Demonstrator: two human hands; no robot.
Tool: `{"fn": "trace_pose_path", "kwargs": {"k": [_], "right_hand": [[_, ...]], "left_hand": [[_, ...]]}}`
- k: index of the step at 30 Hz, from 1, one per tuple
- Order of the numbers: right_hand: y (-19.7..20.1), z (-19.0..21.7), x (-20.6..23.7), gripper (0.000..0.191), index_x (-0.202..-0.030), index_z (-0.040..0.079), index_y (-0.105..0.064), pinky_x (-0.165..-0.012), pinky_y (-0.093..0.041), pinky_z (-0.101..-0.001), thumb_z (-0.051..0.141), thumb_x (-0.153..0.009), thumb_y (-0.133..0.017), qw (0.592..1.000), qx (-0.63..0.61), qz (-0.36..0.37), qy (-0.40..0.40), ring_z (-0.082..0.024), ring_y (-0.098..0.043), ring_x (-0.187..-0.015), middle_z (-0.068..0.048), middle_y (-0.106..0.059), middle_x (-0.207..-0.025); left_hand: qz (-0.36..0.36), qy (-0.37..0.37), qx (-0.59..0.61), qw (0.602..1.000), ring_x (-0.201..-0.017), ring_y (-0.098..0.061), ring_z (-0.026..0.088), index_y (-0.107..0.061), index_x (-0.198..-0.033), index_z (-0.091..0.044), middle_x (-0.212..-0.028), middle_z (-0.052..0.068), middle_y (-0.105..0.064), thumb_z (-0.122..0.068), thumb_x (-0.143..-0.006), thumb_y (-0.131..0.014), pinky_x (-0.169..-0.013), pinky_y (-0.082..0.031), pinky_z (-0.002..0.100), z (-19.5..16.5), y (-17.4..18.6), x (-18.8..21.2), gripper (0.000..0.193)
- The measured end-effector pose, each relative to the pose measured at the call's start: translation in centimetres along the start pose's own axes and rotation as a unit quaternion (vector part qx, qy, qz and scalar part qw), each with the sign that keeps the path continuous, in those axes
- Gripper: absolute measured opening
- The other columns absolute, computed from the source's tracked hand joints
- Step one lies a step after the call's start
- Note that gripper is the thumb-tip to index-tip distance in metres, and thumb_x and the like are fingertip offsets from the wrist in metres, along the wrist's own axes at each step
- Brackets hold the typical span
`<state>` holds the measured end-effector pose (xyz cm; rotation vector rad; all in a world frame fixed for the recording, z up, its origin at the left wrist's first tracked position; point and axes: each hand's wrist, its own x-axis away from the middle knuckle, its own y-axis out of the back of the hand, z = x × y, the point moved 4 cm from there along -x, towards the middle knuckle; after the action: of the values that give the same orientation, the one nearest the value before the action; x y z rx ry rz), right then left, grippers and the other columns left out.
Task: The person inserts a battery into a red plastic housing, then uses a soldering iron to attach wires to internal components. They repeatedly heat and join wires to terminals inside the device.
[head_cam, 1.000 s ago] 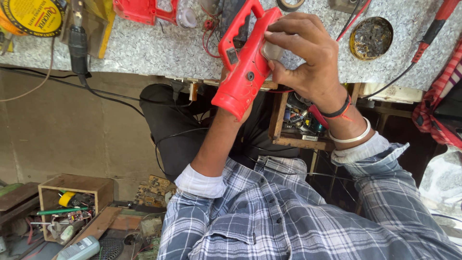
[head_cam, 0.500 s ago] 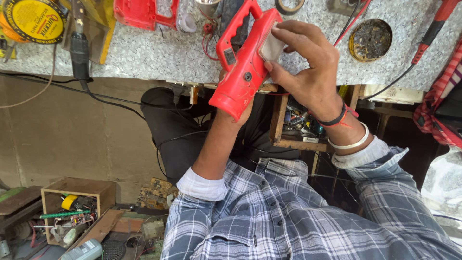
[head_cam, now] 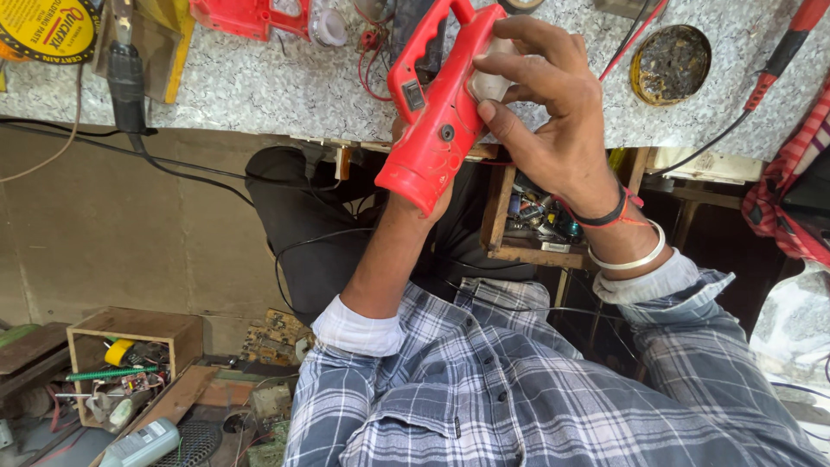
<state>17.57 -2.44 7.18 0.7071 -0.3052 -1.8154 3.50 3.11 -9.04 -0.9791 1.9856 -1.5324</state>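
Note:
A red plastic power-tool housing [head_cam: 437, 112] with a handle loop is held up over the edge of a speckled grey worktop [head_cam: 259, 78]. My left hand [head_cam: 425, 195] grips it from underneath and is mostly hidden behind it. My right hand [head_cam: 545, 112] wraps its upper right side, fingers pressing a pale grey rounded part [head_cam: 491, 82] against the housing. Wrist bands and a metal bangle sit on my right wrist.
On the worktop lie another red housing piece [head_cam: 251, 17], a round tin of dark residue [head_cam: 673, 62], a yellow tin [head_cam: 47, 26], a black-handled tool [head_cam: 125, 78] and cables. A wooden box of parts [head_cam: 130, 363] stands on the floor at lower left.
The housing and both hands have shifted slightly up and right toward the worktop. My right fingers have closed more over the pale grey part.

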Motion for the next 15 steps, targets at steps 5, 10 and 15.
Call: {"fn": "trace_pose_path", "kwargs": {"k": [5,10,15], "right_hand": [[0.1,-0.1,-0.1,0.03,-0.127,0.004,-0.07,-0.097,-0.062,-0.0279,0.0,-0.098,-0.08,1.0,-0.005,0.024,-0.011,-0.023,-0.061,-0.126,-0.012,-0.05,-0.148],[0.6,0.0,-0.5,0.033,-0.126,0.004,-0.067,-0.097,-0.057,-0.0315,0.003,-0.099,-0.085,0.998,0.026,0.034,0.042,-0.027,-0.059,-0.12,-0.013,-0.05,-0.152],[0.7,0.0,-0.3,0.034,-0.128,0.007,-0.068,-0.101,-0.053,-0.0357,0.006,-0.098,-0.085,0.997,0.05,0.04,0.048,-0.028,-0.059,-0.12,-0.014,-0.055,-0.148]], "left_hand": [[-0.005,0.005,-0.003,1.0,-0.13,-0.062,0.023,-0.048,-0.147,-0.002,-0.141,0.013,-0.062,-0.027,-0.11,-0.061,-0.112,-0.054,0.041,-0.1,0.1,0.2,0.047],[-0.005,0.014,-0.045,0.999,-0.133,-0.062,0.024,-0.046,-0.152,-0.002,-0.145,0.013,-0.061,-0.03,-0.11,-0.061,-0.112,-0.055,0.041,-0.9,-2.6,-0.1,0.053],[0.006,0.031,-0.153,0.988,-0.136,-0.061,0.025,-0.044,-0.156,-0.001,-0.149,0.014,-0.06,-0.033,-0.109,-0.061,-0.112,-0.056,0.041,-1.7,-6.3,-1.4,0.059]]}}
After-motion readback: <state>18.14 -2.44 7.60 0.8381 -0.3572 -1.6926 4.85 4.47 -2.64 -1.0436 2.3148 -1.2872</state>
